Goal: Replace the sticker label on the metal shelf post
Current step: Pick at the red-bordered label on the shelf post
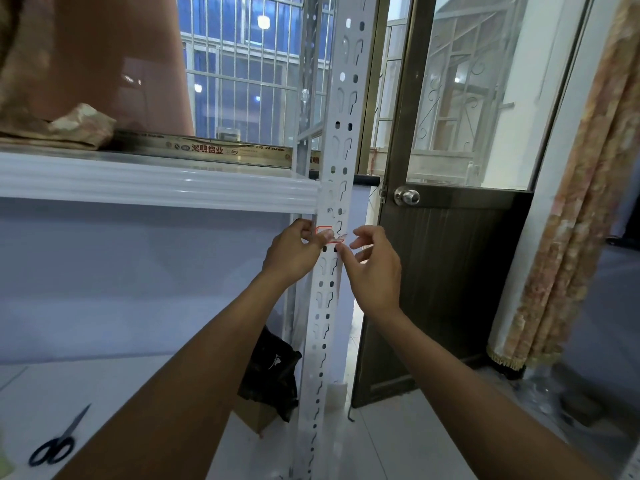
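A white perforated metal shelf post (341, 140) rises through the middle of the view. A small clear sticker label with a red outline (330, 234) sits on the post just below the white shelf (156, 183). My left hand (294, 252) pinches the label's left end with thumb and fingertips. Just to the right of the post, my right hand (372, 263) has loosely curled fingers, with its fingertips close to the label's right end. Whether they touch the label cannot be told.
Black scissors (57, 441) lie on the lower shelf surface at the bottom left. A black bag (273, 368) on a cardboard box sits on the floor behind the post. A dark door with a round knob (407, 196) stands to the right, a patterned curtain (571, 209) beyond it.
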